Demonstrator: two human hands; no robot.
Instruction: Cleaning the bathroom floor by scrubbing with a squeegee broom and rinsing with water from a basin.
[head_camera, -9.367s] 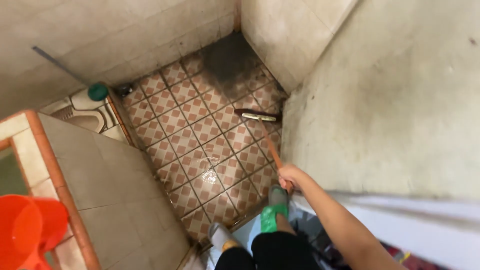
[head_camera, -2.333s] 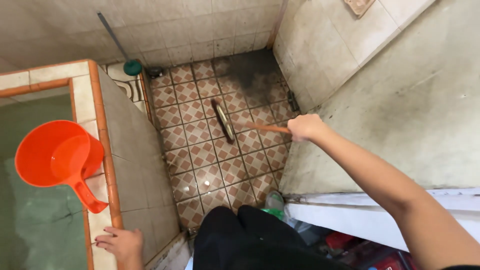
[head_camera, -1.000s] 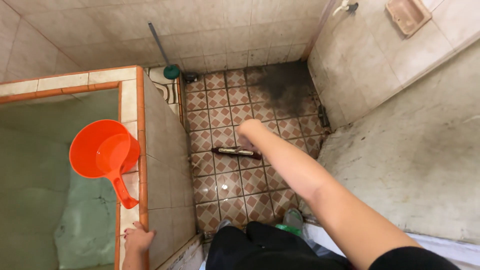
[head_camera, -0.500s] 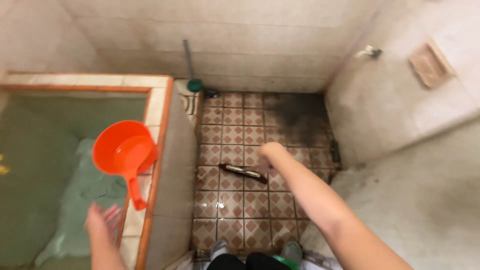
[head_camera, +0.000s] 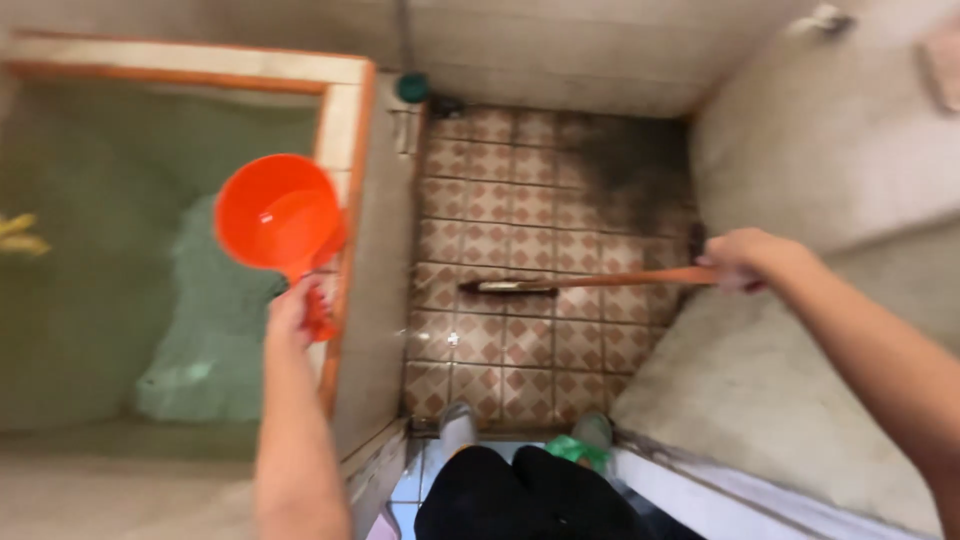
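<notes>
Gripping the handle of the orange dipper (head_camera: 275, 212), the left hand (head_camera: 292, 318) has its fingers wrapped round the stem, w/ the bowl tipped up over the tiled rim of the water tank (head_camera: 340, 120); it sits right at that rim, prob. because the water is directly beside it to that side. Bowl looks empty, though motion blur makes that hard to confirm. The right hand (head_camera: 745, 258) is clenched on the far end of the scrub brush (head_camera: 515, 287), whose orange-brown stick runs nearly level from the hand toward the tank, so the dark bristle head lies flat on the floor (head_camera: 520, 340) abt midway between the tank wall and the grimy side wall (head_camera: 790, 150). Holding the stick by its end gives reach w/o stepping onto the wet tiles; both feet are parked at the threshold, below the tank's near corner. Floor tiles are glossy w/ water near the tank, and a dark stained patch sits in the corner farthest from it. A green-headed tool (head_camera: 411, 87) leans against the back wall just past the tank's far corner, out of the way.
</notes>
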